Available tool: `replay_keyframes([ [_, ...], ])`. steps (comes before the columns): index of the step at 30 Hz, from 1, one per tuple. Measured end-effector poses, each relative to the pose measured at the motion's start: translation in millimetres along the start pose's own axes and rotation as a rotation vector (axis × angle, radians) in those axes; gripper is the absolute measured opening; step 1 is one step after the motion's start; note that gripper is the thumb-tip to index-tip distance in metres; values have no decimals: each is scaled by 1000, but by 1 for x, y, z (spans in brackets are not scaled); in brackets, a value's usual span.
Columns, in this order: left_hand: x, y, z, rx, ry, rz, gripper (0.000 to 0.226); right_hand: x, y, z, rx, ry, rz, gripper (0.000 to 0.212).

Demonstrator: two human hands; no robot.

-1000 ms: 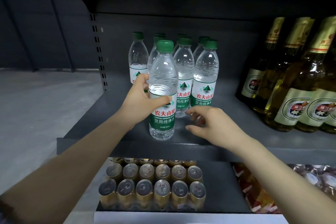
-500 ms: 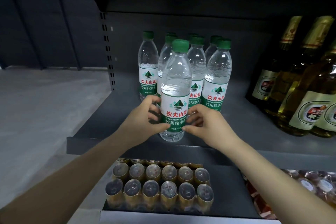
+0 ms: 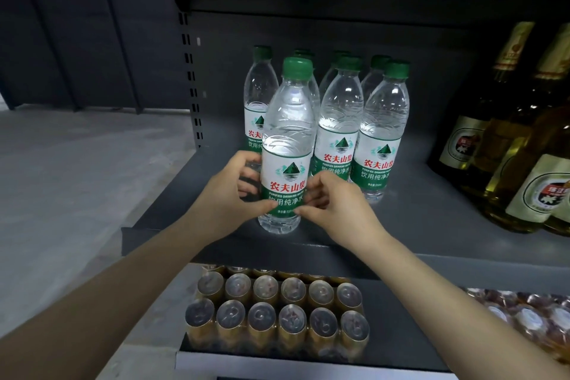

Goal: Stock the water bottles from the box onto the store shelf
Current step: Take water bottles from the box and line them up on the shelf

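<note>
Dark grey metal shelving fills the view, with a pale concrete floor off to the left and a slotted upright (image 3: 188, 77) at the shelf's left edge. On the shelf (image 3: 410, 219) a front water bottle (image 3: 288, 145) stands upright near the front lip, green cap on top, white and green label facing the camera. Both hands are on its lower half: the left hand (image 3: 229, 199) curls its fingers round the left side and back of the bottle with the thumb across the label's lower edge, and the right hand (image 3: 334, 203) pinches the right side of the label between thumb and curled fingers. Just behind it stands a cluster of more water bottles (image 3: 381, 133), upright and close together, 3 of them plainly visible and others partly hidden behind. To the right, well apart from the water, stand tall glass bottles (image 3: 530, 170) of yellow liquid with gold foil necks. Below the shelf, a lower level holds a wrapped pack of gold cans (image 3: 277, 311) in rows of 6, and a second wrapped pack (image 3: 524, 315) sits at the far right, blurred
</note>
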State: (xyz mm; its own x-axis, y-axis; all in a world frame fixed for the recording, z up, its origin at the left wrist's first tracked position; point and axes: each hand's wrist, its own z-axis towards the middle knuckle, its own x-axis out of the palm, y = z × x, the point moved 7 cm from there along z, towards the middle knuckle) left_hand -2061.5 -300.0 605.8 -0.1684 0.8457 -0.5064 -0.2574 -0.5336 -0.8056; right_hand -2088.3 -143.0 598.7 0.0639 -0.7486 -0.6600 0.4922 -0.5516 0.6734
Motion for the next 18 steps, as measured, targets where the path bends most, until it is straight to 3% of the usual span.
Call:
replay_keyframes([
  [18,-18,15,7,13,-107,23,69,25,19,27,-26,2,-47,31],
])
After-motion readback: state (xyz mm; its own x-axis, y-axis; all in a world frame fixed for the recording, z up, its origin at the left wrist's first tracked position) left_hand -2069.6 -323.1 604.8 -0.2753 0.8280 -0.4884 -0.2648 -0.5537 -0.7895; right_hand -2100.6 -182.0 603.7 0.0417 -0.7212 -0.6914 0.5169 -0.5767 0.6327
